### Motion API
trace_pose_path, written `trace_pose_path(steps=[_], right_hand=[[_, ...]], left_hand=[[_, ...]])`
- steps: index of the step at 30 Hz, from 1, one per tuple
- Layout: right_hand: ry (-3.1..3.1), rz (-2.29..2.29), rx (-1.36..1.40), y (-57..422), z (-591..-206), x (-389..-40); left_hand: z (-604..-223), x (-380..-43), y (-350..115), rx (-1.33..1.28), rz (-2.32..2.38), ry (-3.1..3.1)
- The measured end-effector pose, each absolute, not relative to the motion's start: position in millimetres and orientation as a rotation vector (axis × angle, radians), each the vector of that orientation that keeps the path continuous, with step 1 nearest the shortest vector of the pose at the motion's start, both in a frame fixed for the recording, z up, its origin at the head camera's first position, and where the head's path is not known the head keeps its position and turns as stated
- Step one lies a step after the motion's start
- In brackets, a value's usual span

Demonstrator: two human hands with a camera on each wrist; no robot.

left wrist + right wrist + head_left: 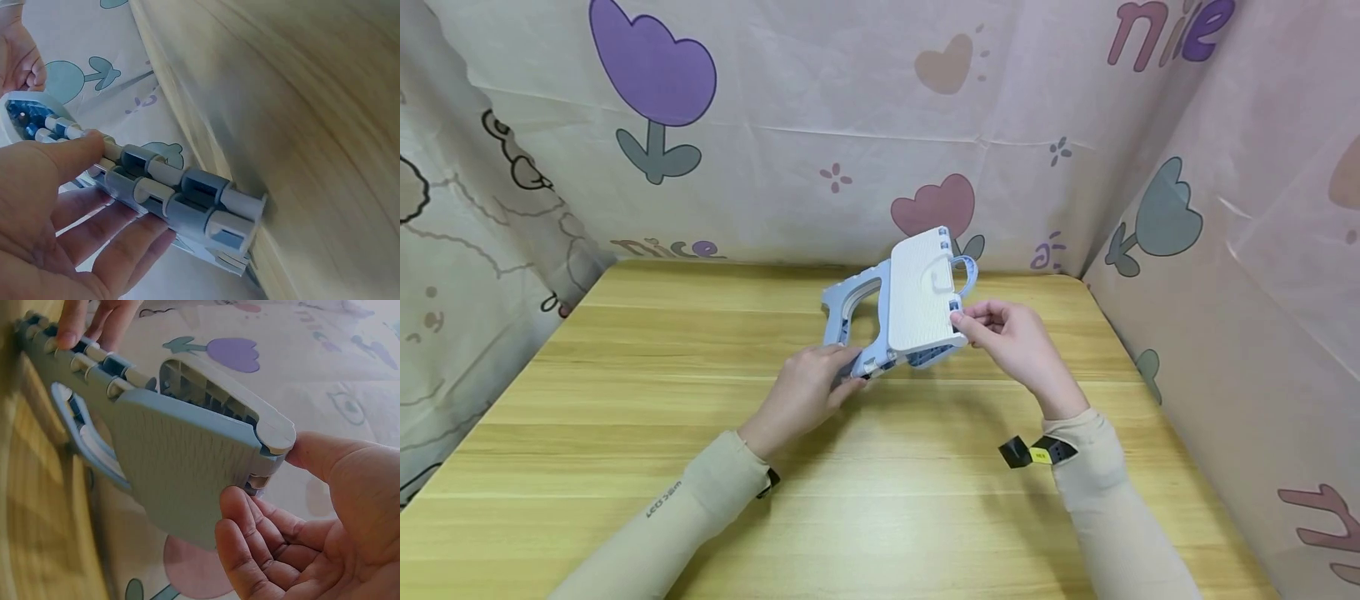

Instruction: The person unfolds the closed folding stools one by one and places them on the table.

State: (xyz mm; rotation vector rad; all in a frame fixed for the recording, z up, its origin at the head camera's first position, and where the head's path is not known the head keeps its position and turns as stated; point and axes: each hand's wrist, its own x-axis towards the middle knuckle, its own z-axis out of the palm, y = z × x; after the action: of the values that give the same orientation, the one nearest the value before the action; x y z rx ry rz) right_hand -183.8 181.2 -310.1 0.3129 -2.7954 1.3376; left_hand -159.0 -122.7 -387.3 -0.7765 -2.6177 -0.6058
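Observation:
A folding stool (917, 292) in pale blue and white is tilted over the far middle of the table, partly folded. Its white ridged panel faces up, and a blue loop handle (972, 277) sticks out on the right. My left hand (808, 379) grips the stool at its near left edge. In the left wrist view, thumb and fingers lie on either side of the blue and white hinge knuckles (165, 178). With thumb and fingertips, my right hand (1011, 337) pinches the near right corner of the panels. The right wrist view shows a narrow gap between the panels (187, 444).
The stool is above a wood-grain table (880, 500). Behind the table hangs a patterned curtain (790, 167), and more printed cloth (1240, 317) runs along the right side. A small black device (1037, 452) is strapped at the right wrist.

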Motion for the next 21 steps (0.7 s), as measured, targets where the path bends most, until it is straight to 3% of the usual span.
trace_pose_path(steps=[21], right_hand=[[-2.611, 1.411, 0.336, 152, -278, -180]], left_hand=[[-388, -163, -127, -0.844, -0.973, -2.605]])
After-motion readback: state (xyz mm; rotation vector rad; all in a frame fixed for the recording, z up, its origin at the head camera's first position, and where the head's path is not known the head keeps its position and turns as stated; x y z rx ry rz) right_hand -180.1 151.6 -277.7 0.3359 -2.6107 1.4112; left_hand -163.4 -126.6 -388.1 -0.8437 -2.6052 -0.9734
